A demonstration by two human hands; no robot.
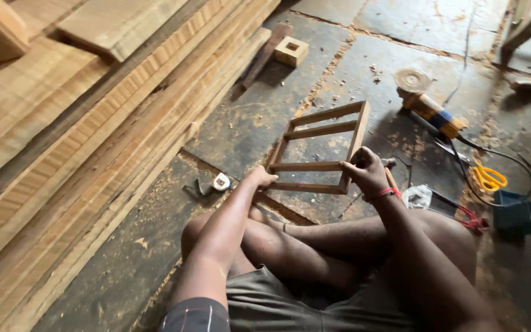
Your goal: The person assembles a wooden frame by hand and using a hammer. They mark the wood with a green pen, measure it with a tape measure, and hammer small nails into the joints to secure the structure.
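Wooden frame [321, 147] on the floor [259, 117] between stacked planks [93, 123] left, angle grinder [428, 101] right.

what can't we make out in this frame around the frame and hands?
- Head view: right hand covers whatever it grips at the wooden frame; its handle is half hidden.
- Left hand hides the frame's near corner.
- Clear bag: contents too small.
- Plank stack: cut off by the left edge.

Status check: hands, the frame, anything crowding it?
Left hand and right hand both grip the wooden frame at its near corners. Frame on floor. Tape measure left, grinder right, apart.
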